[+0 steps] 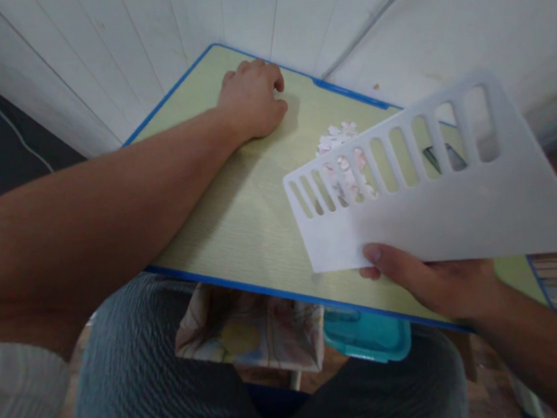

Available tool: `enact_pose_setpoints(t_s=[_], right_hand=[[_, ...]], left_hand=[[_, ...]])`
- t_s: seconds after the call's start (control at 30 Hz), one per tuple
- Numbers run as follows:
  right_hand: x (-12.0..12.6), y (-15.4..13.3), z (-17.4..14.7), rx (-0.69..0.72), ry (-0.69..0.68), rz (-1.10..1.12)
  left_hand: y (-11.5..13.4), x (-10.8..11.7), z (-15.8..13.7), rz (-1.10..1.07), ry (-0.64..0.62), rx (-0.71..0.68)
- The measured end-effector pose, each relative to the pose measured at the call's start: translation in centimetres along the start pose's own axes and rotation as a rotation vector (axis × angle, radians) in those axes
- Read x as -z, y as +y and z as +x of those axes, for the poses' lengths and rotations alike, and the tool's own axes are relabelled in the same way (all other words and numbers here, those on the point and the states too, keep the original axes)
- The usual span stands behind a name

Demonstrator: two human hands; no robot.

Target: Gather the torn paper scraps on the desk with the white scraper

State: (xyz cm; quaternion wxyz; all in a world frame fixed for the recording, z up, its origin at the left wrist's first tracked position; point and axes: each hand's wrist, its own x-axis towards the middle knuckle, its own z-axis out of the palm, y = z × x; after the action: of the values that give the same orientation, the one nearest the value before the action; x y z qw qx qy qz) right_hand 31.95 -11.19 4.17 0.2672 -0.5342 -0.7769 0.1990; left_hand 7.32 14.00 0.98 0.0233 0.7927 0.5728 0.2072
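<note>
The right hand holds a flat, white, slotted board in its fingers; the left hand, fingers loosely curled, rests on a blue-edged, pale-green worktop.

A flat white slotted board is hiding most fingers of the bare right hand, part of a heap of white paper scraps and part of a dark flat object. A pale-green, blue-edged tabletop is covering part of a turquoise plastic container. The view's left edge is cropping a ribbed pale sleeve.
</note>
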Motion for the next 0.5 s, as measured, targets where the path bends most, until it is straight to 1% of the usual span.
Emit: enact_pose_setpoints(t_s=[0.1, 0.17, 0.27, 0.33, 0.43, 0.5], right_hand=[[0.0, -0.4, -0.2, 0.046, -0.057, 0.025], [0.3, -0.8, 0.1, 0.04, -0.095, 0.035], [0.6, -1.3, 0.7, 0.032, -0.067, 0.022], [0.5, -1.7, 0.9, 0.057, -0.041, 0.019], [0.3, -2.2, 0.9, 0.103, -0.075, 0.048], [0.4, -2.0, 0.6, 0.087, -0.102, 0.083]], left_hand=[[0.1, 0.0, 0.0, -0.012, -0.002, -0.007], [0.1, 0.1, -0.1, -0.017, -0.004, -0.002], [0.1, 0.2, -0.1, -0.02, -0.004, 0.004], [0.1, 0.1, -0.1, -0.02, -0.005, 0.005], [0.1, 0.1, -0.1, -0.024, -0.002, 0.002], [0.1, 0.1, -0.1, -0.028, -0.005, 0.001]])
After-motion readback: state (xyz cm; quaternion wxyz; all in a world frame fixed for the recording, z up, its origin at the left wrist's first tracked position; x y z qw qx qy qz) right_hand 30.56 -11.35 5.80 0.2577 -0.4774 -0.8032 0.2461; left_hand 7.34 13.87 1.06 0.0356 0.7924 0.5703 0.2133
